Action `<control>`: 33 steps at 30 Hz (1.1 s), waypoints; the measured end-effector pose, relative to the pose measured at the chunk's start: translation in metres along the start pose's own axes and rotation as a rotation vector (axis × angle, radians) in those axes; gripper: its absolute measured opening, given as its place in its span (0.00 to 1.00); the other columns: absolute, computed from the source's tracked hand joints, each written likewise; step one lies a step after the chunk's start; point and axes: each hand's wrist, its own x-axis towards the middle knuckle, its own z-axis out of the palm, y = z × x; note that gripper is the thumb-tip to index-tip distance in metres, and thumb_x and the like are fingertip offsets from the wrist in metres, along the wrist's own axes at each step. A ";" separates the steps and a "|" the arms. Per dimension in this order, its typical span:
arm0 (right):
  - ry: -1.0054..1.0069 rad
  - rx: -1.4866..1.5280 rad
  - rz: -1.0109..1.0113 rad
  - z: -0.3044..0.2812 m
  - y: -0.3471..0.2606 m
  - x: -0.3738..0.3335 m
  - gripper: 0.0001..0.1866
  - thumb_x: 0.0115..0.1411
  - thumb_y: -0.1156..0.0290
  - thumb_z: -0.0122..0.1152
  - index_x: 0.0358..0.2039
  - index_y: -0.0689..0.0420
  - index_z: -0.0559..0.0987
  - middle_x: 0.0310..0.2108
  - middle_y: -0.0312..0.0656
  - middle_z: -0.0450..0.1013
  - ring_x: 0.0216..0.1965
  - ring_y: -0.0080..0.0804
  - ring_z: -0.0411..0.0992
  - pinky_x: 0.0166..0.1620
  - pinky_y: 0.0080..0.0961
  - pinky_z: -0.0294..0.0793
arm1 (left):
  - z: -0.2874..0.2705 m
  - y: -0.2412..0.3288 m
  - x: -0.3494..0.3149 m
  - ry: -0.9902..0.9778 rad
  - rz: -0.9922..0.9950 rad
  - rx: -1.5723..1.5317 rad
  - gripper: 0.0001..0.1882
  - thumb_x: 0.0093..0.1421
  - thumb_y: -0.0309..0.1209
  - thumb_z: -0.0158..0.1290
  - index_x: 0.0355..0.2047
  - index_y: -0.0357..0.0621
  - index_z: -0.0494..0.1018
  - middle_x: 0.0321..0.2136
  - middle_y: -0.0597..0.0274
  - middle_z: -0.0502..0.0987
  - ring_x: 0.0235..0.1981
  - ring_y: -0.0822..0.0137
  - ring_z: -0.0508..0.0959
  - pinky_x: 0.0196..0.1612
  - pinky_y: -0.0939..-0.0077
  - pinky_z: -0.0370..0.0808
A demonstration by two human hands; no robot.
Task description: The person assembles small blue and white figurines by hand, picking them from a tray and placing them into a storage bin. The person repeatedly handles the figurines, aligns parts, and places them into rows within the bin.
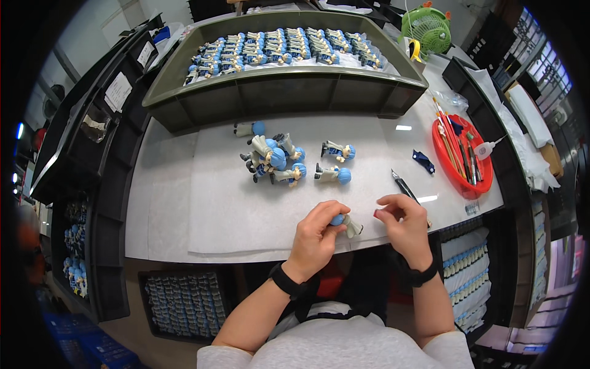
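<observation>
My left hand (316,237) is closed around a small figurine (350,227) with blue hair and a pale coat, just above the near part of the table. To its right, my right hand (402,224) has curled fingers, with thumb and forefinger slightly apart and nothing visible between them. A small reddish patch shows at the thumb tip; what it is, I cannot tell. Beside that hand lies a dark craft knife (402,184). Further off are two single figurines, an upper one (338,150) and a lower one (333,174), and left of them a heap of several more (269,154).
A large olive tray (276,92) full of figurines stands at the back. On the right, a red basket (452,181) holds brushes and tools near a dark blue piece (423,162). A green fan (426,31) stands behind. Crates of figurines flank the table (233,227) and sit below it.
</observation>
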 end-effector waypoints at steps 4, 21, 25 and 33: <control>-0.062 0.338 0.077 0.002 -0.010 -0.008 0.11 0.47 0.83 0.60 0.33 0.61 0.75 0.21 0.35 0.71 0.24 0.17 0.69 0.28 0.15 0.65 | 0.000 -0.004 0.002 -0.002 -0.005 0.007 0.18 0.46 0.10 0.50 0.39 0.36 0.72 0.37 0.60 0.71 0.34 0.74 0.71 0.35 0.84 0.70; 0.006 0.356 -0.011 0.034 -0.009 -0.019 0.10 0.51 0.85 0.55 0.27 0.60 0.63 0.21 0.34 0.66 0.23 0.16 0.63 0.25 0.14 0.63 | 0.006 -0.003 -0.001 0.063 -0.021 -0.011 0.18 0.45 0.09 0.48 0.36 0.37 0.72 0.35 0.57 0.72 0.32 0.69 0.73 0.34 0.80 0.72; -0.019 0.343 0.003 0.036 -0.009 -0.018 0.11 0.51 0.86 0.55 0.27 0.60 0.62 0.21 0.35 0.66 0.23 0.16 0.63 0.26 0.14 0.63 | 0.005 -0.001 -0.002 0.089 -0.020 0.006 0.15 0.45 0.11 0.49 0.34 0.37 0.71 0.34 0.54 0.73 0.30 0.59 0.76 0.34 0.74 0.74; -0.071 0.386 0.053 0.035 -0.012 -0.016 0.14 0.51 0.86 0.54 0.26 0.57 0.59 0.22 0.34 0.63 0.25 0.16 0.62 0.28 0.13 0.62 | 0.007 -0.004 -0.003 0.109 -0.034 -0.048 0.15 0.45 0.11 0.49 0.34 0.37 0.71 0.33 0.54 0.73 0.30 0.60 0.75 0.33 0.75 0.73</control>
